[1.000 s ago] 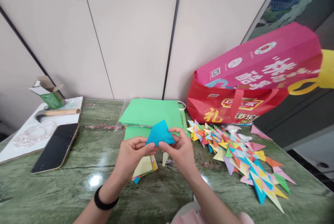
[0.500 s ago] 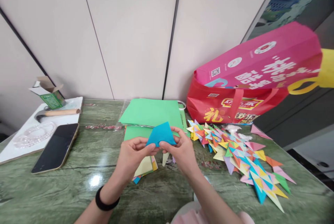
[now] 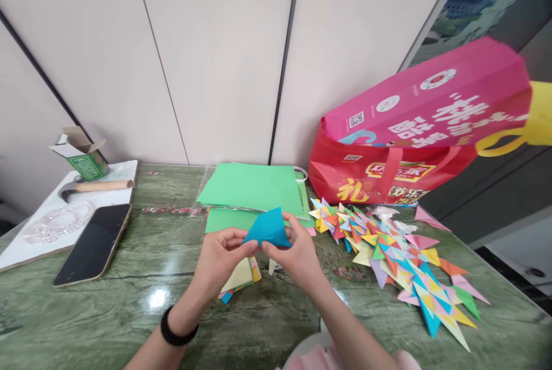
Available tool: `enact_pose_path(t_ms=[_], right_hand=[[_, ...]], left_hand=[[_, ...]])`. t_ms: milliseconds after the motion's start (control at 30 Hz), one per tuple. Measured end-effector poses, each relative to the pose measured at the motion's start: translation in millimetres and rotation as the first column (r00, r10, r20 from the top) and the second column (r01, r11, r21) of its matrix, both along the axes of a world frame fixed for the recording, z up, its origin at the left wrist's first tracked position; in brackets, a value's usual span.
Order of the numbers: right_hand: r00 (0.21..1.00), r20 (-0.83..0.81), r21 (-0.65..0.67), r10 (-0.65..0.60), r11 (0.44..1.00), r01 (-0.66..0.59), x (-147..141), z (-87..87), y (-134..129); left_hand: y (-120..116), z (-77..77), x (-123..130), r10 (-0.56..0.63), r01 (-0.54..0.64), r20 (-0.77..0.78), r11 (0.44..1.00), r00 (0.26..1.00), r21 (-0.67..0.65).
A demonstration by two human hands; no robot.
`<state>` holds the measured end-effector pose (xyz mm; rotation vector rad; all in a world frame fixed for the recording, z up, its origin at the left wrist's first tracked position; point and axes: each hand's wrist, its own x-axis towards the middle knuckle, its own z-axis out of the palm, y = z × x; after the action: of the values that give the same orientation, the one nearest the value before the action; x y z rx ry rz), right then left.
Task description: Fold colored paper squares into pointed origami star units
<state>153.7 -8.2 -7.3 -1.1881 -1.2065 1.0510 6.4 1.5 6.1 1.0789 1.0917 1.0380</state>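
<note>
- Left hand (image 3: 221, 255) and right hand (image 3: 301, 250) pinch the blue paper (image 3: 268, 227), its far side out of sight!
- Left hand also blocks part of the paper stack (image 3: 240, 278).

The blue piece (image 3: 268, 228) is matt, smooth paper with crisp creases. The green sheets (image 3: 254, 186) are flat, matt paper, partly edged by shiny clear plastic film. The folded pieces (image 3: 388, 243) are matt coloured paper too. The bench (image 3: 86, 324) has a polished, glossy, stone-like face with cloudy green veining and bright reflections. The phone (image 3: 92, 246) shows smooth dark glass. The hammer (image 3: 103, 186) pairs a pale wooden handle with a dark metal head. The beads (image 3: 60, 223) look clear and shiny, the green carton (image 3: 87, 166) is printed card, and the wall panels (image 3: 224, 59) are smooth.
</note>
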Motion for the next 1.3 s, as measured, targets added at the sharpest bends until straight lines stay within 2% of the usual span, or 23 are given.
enact_pose_path(t_ms=[233, 367, 667, 867, 1067, 1200, 1300], right_hand=[[0.985, -0.146, -0.03, 0.09, 0.995, -0.095, 2.4, -4.0, 2.9], [0.971, -0.223, -0.047, 0.088, 0.994, -0.101, 2.2, -2.9, 4.2], [0.969, -0.235, -0.024, 0.08, 0.996, -0.088, 0.6, -1.9, 3.8], [0.964, -0.264, -0.021, -0.003, 1.0, -0.003, 4.2, -4.5, 6.7], [0.975, -0.221, -0.018, -0.002, 1.0, -0.002, 6.7, -8.1, 8.4], [0.98, -0.163, 0.037, -0.111, 0.992, 0.118, 12.0, -10.0, 11.8], [0.977, -0.116, 0.118, -0.178, 0.974, 0.191, 13.5, -9.2, 13.0]], left_hand=[[2.2, 3.6, -3.8, -0.015, 0.018, 0.08, 0.999, 0.997, -0.041], [3.9, 6.0, -5.7, 0.007, 0.0, 0.098, 0.998, 0.995, -0.07], [7.8, 6.7, -12.8, -0.016, 0.019, 0.035, 0.996, 0.999, -0.087], [12.5, 9.5, -21.6, 0.032, -0.031, 0.01, 0.997, 0.999, -0.066], [15.9, 9.8, -28.4, 0.033, -0.032, 0.015, 0.997, 0.999, -0.076], [19.2, 10.9, -35.5, 0.062, -0.063, -0.031, 0.997, 0.998, -0.033], [17.6, 12.1, -33.7, -0.032, 0.026, -0.133, 0.998, 0.991, -0.048]])
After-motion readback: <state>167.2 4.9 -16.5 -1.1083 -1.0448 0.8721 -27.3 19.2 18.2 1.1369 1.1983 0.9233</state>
